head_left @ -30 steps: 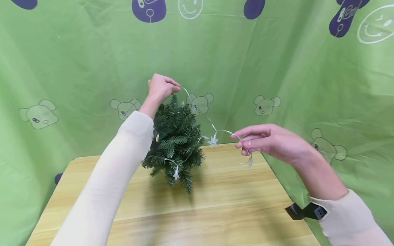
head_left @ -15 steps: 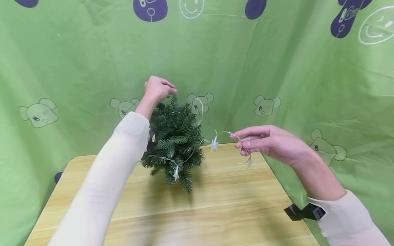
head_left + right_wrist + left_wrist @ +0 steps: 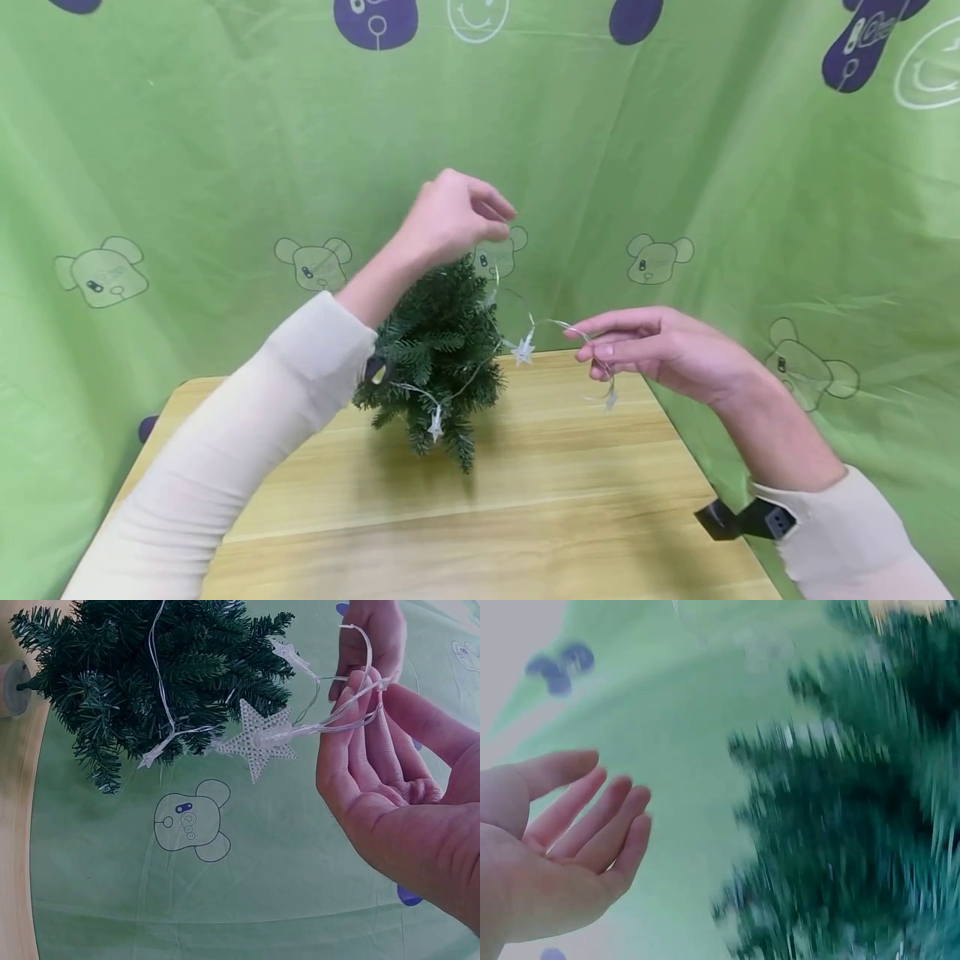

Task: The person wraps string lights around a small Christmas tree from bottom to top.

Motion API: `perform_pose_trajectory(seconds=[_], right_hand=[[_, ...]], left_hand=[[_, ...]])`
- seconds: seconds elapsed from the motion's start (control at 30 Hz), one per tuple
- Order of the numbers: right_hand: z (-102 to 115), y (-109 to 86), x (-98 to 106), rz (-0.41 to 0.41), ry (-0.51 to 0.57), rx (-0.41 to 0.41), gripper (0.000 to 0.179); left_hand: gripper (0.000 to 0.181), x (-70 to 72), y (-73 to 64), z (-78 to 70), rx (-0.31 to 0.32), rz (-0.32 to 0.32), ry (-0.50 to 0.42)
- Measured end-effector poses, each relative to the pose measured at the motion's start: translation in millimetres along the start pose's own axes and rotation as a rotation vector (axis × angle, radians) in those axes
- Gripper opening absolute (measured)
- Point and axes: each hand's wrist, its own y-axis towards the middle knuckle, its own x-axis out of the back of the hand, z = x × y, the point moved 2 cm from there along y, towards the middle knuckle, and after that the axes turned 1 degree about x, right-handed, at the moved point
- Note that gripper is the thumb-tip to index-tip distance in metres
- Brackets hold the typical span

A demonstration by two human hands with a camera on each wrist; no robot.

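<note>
A small artificial Christmas tree [image 3: 431, 350] stands on the wooden table, with a string of star fairy lights partly draped around it. One clear star [image 3: 436, 423] hangs at its front; another star [image 3: 523, 348] dangles between the tree and my right hand [image 3: 660, 354]. That hand holds the lights' thin wire [image 3: 345, 720] between thumb and fingers, a loose end hanging below. Above the treetop is my left hand [image 3: 457, 217]. The left wrist view shows its fingers [image 3: 600, 825] loosely bent with nothing between them, beside the blurred tree branches [image 3: 840, 825].
The wooden table [image 3: 540, 517] carries the tree near its back edge. Green printed cloth [image 3: 570, 150] hangs behind it and on both sides. A black wrist camera [image 3: 742, 518] is strapped at the right cuff.
A second ago my left hand pinched the wire above the tree; it let go, and the wire sprang right. The left hand then moved right over the treetop. My right hand stays nearly still.
</note>
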Motion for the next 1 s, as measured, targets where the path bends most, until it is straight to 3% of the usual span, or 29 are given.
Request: perform_pose_trajectory(seconds=[0.13, 0.33, 0.43, 0.5, 0.7, 1.0], right_hand=[[-1, 0.1, 0, 0.004, -0.002, 0.001, 0.037], [-2, 1.0, 1, -0.013, -0.028, -0.015, 0.036], [-3, 1.3, 1, -0.029, -0.039, -0.025, 0.035], [-3, 1.7, 1, -0.031, -0.040, -0.027, 0.033], [-1, 2.5, 1, 0.005, -0.012, 0.008, 0.026], [5, 3.6, 2, 0.020, -0.025, 0.029, 0.023]], left_hand=[[0.025, -23.1, -14.8, -7.9, -0.087, 0.194, 0.042], [0.022, -43.2, -28.7, -7.4, -0.128, 0.474, 0.069], [0.016, -48.8, -32.0, -7.7, -0.132, 0.546, 0.083], [0.011, -50.5, -32.3, -8.7, -0.146, 0.532, 0.113], [0.005, -45.0, -30.4, -11.1, -0.169, 0.394, 0.172], [0.003, -30.9, -24.6, -14.6, -0.210, 0.326, 0.198]])
